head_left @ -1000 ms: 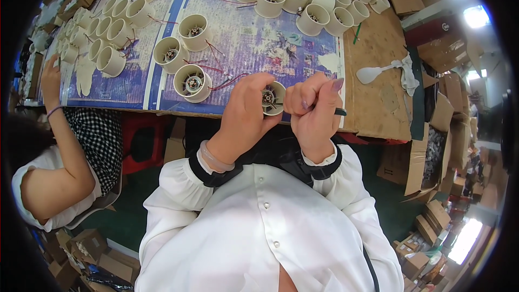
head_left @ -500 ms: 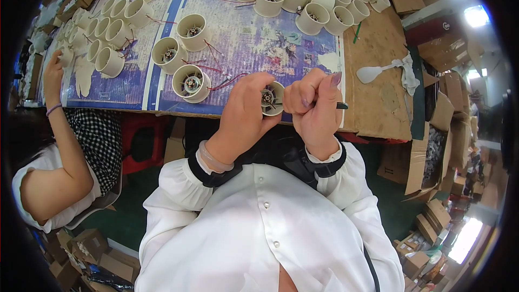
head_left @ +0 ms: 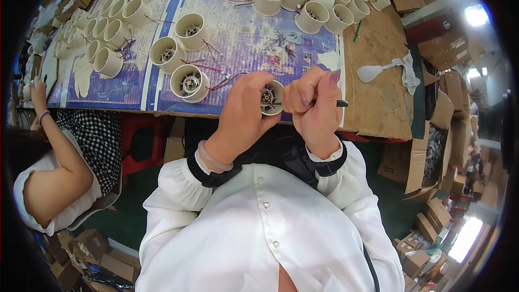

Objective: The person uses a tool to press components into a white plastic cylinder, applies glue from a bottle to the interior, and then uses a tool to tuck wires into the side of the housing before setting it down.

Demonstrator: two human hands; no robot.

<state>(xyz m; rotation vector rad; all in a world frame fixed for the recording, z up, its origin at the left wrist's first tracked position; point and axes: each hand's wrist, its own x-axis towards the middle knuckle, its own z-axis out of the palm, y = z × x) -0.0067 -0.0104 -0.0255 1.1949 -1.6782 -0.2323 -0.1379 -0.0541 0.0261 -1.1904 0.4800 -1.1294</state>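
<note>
My left hand (head_left: 238, 116) is curled round the left side of a cream round fan housing (head_left: 277, 109) at the table's front edge. A small motor with copper-coloured parts sits in the middle of that housing. Against its right rim is my right hand (head_left: 316, 105), closed in a fist round a slim dark tool (head_left: 343, 104). Only the tool's dark end sticks out on the right; its kind is hidden by my fingers. Just left of my left hand stands another cream housing (head_left: 189, 84), its red and dark wires trailing toward my hand.
More wired housings (head_left: 190, 31) stand to the left, with several rows farther back. A white plastic scoop (head_left: 370, 74) lies on bare cardboard (head_left: 378, 105) at right, near a green stick (head_left: 357, 31). At far left sits a co-worker (head_left: 65, 184). An open carton (head_left: 416, 167) stands right.
My hands and the housing stay nearly in place. The co-worker's hand has moved left and down, away from the housings there.
</note>
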